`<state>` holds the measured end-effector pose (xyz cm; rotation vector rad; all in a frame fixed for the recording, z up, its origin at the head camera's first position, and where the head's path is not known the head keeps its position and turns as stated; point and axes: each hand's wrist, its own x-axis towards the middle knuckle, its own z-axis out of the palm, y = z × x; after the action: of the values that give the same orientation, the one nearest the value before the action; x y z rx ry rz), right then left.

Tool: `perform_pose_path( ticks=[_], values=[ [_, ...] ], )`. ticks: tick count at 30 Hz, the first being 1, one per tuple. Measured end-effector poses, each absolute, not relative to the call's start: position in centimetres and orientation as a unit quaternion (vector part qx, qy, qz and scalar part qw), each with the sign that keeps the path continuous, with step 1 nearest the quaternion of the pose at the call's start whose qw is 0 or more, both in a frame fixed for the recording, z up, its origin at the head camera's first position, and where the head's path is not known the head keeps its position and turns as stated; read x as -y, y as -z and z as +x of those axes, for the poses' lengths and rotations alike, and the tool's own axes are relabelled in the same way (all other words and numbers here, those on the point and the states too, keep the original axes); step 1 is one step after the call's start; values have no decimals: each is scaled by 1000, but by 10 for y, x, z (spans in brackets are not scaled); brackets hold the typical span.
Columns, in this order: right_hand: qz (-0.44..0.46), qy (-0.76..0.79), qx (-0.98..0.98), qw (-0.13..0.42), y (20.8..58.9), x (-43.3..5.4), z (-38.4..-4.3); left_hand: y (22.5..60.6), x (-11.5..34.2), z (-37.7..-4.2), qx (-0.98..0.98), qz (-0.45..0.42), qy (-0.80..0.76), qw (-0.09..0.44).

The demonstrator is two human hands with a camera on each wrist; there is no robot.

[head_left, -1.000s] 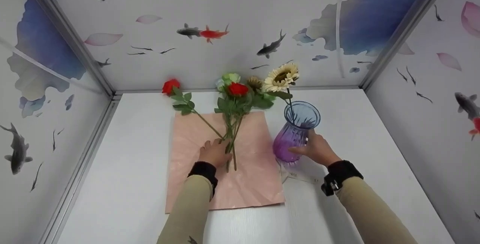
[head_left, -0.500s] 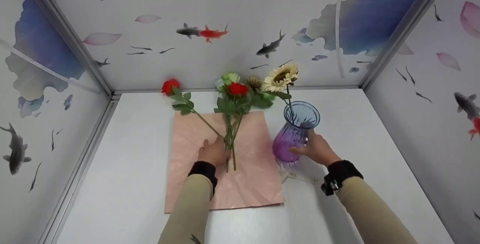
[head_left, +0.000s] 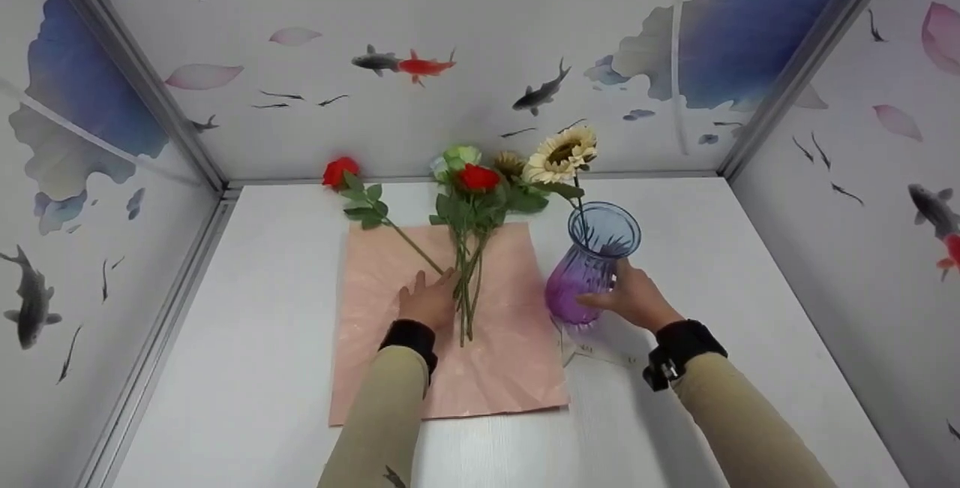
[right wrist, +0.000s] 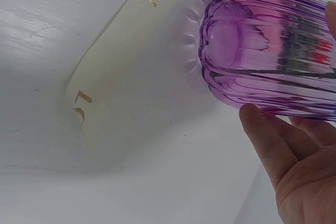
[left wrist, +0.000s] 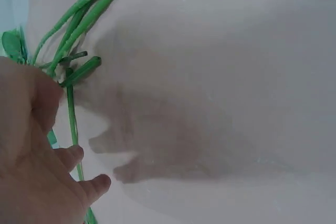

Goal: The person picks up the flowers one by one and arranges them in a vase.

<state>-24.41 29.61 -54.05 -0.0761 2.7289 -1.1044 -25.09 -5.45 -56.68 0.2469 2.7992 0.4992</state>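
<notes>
In the head view my left hand (head_left: pixel 431 300) is low over the pink paper (head_left: pixel 510 368), thumb and index drawn together at the flower stems (head_left: pixel 466 315). It pinches a green stem (left wrist: pixel 84 72) there; which flower it belongs to is partly hidden. A lone red rose (head_left: pixel 341 171) lies to the left, its stem running under my fingers. The bunch holds another red rose (head_left: pixel 478 178) and pale green blooms. My right hand (head_left: pixel 634 296) holds the blue-purple glass vase (head_left: pixel 574 296), fingers beneath its side in the right wrist view. A cream sunflower (head_left: pixel 562 155) stands in the vase.
White ribbon (right wrist: pixel 147 40) with gold lettering lies under and beside the vase. Behind the flowers rises a wall (head_left: pixel 480 7) printed with fish and petals. Side walls flank the white table (head_left: pixel 255 323).
The stem bunch has shifted slightly right, and its lower ends now lie closer together. My left hand has moved a little up and left against the stems. Right hand and vase have stayed put.
</notes>
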Motion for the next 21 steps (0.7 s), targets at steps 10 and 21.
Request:
perform_pose_path(
  ticks=[10,21],
  values=[
    [-27,375,-921,100,541,-297,-245,571,55,-244,-983,72,-118,119],
    [-40,359,-928,95,540,-296,-244,570,62,-243,-983,121,-128,52]
  ],
)
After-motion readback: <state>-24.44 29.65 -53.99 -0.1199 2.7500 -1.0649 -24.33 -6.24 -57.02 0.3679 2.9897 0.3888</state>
